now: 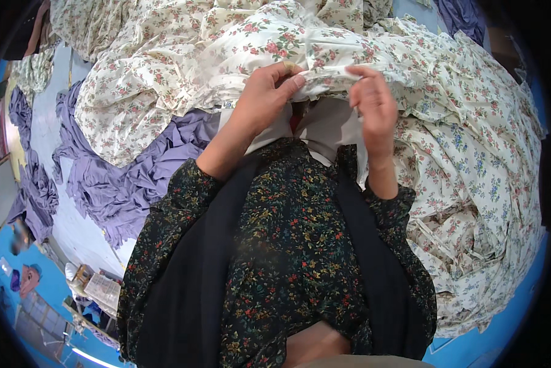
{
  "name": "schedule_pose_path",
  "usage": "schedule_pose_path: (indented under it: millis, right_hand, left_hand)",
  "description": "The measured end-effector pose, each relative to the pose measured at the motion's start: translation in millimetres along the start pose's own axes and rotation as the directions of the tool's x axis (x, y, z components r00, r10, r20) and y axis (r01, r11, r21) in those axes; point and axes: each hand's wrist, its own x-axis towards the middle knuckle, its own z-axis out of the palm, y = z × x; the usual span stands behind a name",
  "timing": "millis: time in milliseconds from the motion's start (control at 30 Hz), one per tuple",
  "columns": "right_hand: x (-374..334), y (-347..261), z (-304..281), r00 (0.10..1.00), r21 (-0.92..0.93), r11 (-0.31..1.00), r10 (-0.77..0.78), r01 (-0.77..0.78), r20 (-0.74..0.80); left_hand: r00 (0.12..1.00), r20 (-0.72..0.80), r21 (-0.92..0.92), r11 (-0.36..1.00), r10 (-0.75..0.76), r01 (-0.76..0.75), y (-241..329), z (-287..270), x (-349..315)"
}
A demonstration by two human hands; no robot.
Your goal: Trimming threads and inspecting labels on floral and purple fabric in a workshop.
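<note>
A long heap of white cloth [275,46] printed with red roses and green leaves lies across in front of me. My left hand [260,95] pinches the near edge of this floral cloth between thumb and fingers. A yellowish patch, perhaps tape, shows on one finger of that hand. To the right, my right hand [373,101] is held close to the same edge, its index finger pointing left and the other fingers curled. Motion blurs its fingertips, so whether they hold anything cannot be made out. Between the hands the cloth's edge is bunched in folds.
Crumpled purple cloth [159,159] lies left of my hands on a pale tabletop [82,214]. More floral cloth [471,178], partly with blue flowers, hangs in a big pile at right. Purple cloth [462,18] also lies at the far right. A blue floor [459,352] shows below.
</note>
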Motion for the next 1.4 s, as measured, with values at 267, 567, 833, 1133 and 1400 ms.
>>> schedule_pose_path:
  millis: [267,567,833,1133,1400]
  right_hand:
    - [-13,8,28,0.939,-0.651,0.702,-0.34,0.29,0.051]
    - [-8,17,33,0.881,-0.751,0.549,-0.465,0.366,0.09]
    - [-8,25,30,0.874,-0.726,0.581,-0.482,0.368,0.058]
    - [-18,20,0,0.82,0.776,0.27,0.257,-0.57,0.512]
    - [-33,1,-6,0.814,0.381,0.721,0.491,-0.579,0.31]
  left_hand:
    - [0.992,-0.023,-0.153,0.981,-0.124,0.119,-6,0,2]
    - [0.992,-0.014,-0.15,0.981,-0.124,0.121,-5,2,-2]
    - [0.991,-0.001,-0.142,0.981,-0.137,0.135,-3,2,-3]
    - [0.635,0.407,0.549,0.38,0.656,-0.745,30,15,-36]
    - [0.887,0.333,0.042,0.945,-0.32,0.325,3,14,3]
